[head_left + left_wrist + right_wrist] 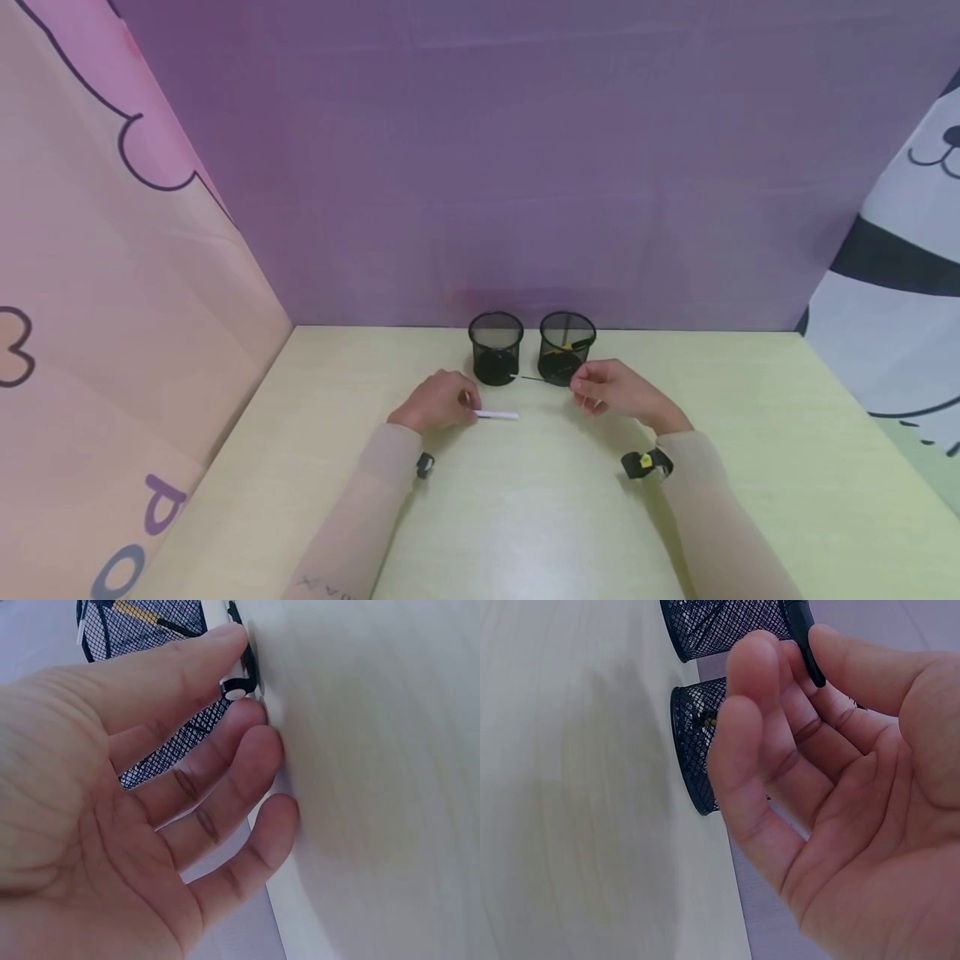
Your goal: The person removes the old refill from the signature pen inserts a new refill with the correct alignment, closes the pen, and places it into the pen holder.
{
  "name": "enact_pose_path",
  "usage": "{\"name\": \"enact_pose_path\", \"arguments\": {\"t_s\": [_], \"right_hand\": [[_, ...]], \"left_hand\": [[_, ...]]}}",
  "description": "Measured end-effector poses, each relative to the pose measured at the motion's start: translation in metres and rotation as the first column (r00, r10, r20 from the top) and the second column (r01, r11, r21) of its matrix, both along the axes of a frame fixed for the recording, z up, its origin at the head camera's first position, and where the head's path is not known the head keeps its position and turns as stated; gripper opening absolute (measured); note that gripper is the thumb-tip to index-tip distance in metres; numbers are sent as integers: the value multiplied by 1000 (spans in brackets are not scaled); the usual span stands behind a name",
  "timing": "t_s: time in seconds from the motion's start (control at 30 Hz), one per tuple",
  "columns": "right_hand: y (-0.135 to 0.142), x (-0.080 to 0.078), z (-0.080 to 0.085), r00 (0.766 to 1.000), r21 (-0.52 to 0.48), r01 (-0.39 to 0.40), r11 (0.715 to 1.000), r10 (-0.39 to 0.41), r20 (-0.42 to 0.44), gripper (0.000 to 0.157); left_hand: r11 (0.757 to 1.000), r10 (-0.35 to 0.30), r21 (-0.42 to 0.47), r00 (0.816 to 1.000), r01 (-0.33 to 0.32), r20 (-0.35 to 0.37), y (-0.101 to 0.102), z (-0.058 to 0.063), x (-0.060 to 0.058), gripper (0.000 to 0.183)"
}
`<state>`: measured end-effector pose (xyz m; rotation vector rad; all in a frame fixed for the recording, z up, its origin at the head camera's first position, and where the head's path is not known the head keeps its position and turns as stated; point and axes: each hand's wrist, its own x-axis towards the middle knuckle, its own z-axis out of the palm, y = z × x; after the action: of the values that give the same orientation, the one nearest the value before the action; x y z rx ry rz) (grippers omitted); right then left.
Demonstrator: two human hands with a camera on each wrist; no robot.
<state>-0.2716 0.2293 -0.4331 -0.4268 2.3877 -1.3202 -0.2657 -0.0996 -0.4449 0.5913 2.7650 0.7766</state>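
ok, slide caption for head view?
Left hand holds a white pen, right hand a dark pen, near two mesh cups.

A pale, faintly grained counter [517,533] is marked by soft shadows and a glare; near its far edge a black mesh cup [497,365] and a matching cup [559,365] are stood upright, side by side, slightly apart

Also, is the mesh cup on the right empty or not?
Not empty: in the head view, a yellow-and-black object shows inside the right mesh cup.
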Motion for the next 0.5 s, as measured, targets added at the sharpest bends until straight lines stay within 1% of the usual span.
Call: {"name": "enact_pose_path", "arguments": {"t_s": [0.3, 0.4, 0.5], "right_hand": [[1, 0, -1, 1000, -6, -6, 1000, 6, -1, 31], [0, 0, -1, 1000, -5, -4, 1000, 4, 1, 31], [0, 1, 0, 1000, -2, -3, 1000, 3, 0, 31]], "left_hand": [[1000, 9, 12, 1000, -9, 22, 0, 1, 0, 9], [1000, 11, 28, 1000, -11, 2, -1, 2, 0, 7], [998, 20, 64, 999, -17, -36, 0, 4, -1, 6]]}}
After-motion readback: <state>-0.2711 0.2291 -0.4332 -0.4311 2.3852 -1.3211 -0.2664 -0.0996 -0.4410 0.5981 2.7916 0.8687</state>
